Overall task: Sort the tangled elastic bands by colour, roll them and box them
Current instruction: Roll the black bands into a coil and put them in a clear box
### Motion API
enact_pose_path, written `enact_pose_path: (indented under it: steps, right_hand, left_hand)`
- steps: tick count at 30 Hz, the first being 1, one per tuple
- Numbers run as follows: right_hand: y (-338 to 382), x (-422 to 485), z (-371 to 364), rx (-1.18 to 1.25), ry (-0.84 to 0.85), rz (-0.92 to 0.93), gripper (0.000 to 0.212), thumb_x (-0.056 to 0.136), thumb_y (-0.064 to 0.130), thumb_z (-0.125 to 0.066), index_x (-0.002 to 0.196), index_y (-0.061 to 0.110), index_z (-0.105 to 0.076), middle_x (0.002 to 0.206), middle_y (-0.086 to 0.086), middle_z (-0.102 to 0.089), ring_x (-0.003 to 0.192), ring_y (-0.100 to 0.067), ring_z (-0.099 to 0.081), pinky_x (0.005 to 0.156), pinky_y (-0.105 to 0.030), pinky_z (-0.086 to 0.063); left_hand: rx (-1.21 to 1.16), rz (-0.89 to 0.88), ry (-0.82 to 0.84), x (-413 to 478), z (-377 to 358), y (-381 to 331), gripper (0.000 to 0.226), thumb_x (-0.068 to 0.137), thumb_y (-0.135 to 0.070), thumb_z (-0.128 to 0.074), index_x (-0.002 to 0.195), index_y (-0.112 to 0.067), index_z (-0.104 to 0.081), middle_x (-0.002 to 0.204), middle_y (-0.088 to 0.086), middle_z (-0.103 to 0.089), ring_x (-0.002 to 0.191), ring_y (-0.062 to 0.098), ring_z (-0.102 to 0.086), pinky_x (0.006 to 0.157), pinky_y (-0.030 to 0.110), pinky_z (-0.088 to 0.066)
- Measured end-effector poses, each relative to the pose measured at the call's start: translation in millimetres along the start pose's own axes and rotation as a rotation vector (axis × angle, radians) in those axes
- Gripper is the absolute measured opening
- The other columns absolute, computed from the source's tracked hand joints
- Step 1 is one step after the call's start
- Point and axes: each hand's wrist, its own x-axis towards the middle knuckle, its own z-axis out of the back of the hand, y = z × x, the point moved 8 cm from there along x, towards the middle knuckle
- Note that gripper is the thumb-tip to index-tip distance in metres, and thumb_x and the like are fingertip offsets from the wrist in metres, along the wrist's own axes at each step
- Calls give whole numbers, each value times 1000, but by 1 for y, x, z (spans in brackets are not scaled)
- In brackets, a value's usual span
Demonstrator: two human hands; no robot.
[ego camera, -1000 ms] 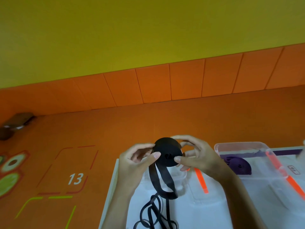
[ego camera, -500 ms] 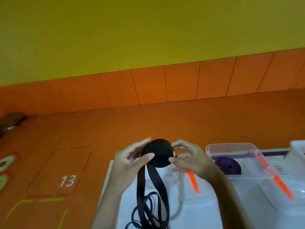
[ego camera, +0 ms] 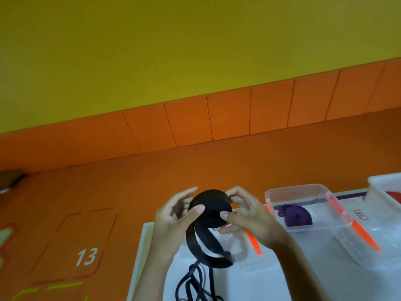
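A black elastic roll [ego camera: 209,203] is held up above the white table [ego camera: 152,253]. My left hand [ego camera: 175,218] pinches its left side with thumb on the face and fingers behind. My right hand [ego camera: 245,213] pinches its right side, thumb near the centre hole. The loose tail of the black band [ego camera: 201,250] loops down from the roll into a tangle [ego camera: 195,285] on the table. A rolled purple band [ego camera: 298,217] lies inside a clear plastic box [ego camera: 303,187] to the right.
A clear lid with an orange clip [ego camera: 366,235] lies right of the purple box, another orange clip [ego camera: 252,242] under my right wrist. A white tub [ego camera: 382,183] with something red stands at the far right. Orange floor mat marked 13 [ego camera: 86,256] lies left.
The roll has turned a little between my fingers and the hanging tail now curls into a shorter loop. The view has shifted so the boxes sit further right.
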Motion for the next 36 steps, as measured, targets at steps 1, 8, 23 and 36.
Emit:
enact_pose_path:
  steps: [1,8,23,36]
  right_hand:
    - [-1,0,-1,-3,5,4,30,94,18,-82,112,15,-59,122,-16,-72,103,-48,-76,81,-51,-66]
    - [-6,-6,-1,92,-50,33,33,92,19,-84,114,12,-61,123,-21,-70,105,-51,-74,83,-54,-65]
    - [-9,-10,-11,-261,65,-154,55,89,31,-85,136,49,-63,127,15,-72,114,-17,-75,80,-42,-67]
    - [3,4,-1,-175,-74,-69,32,97,40,-73,129,38,-68,124,6,-73,114,-20,-75,73,-50,-67]
  left_hand:
    - [-19,10,-33,0,3,0,46,73,-50,-91,115,-37,-78,107,0,-81,101,15,-77,87,22,-60]
    - [3,-14,10,-7,4,-4,35,80,-48,-85,110,-31,-82,116,-10,-79,107,3,-74,93,14,-55]
    - [220,-120,92,-15,7,0,36,88,-41,-81,122,-41,-72,122,-13,-76,119,13,-70,98,27,-56]
    - [210,63,35,-10,18,75,48,95,-71,-58,132,-43,-67,137,-20,-68,135,4,-58,110,32,-46]
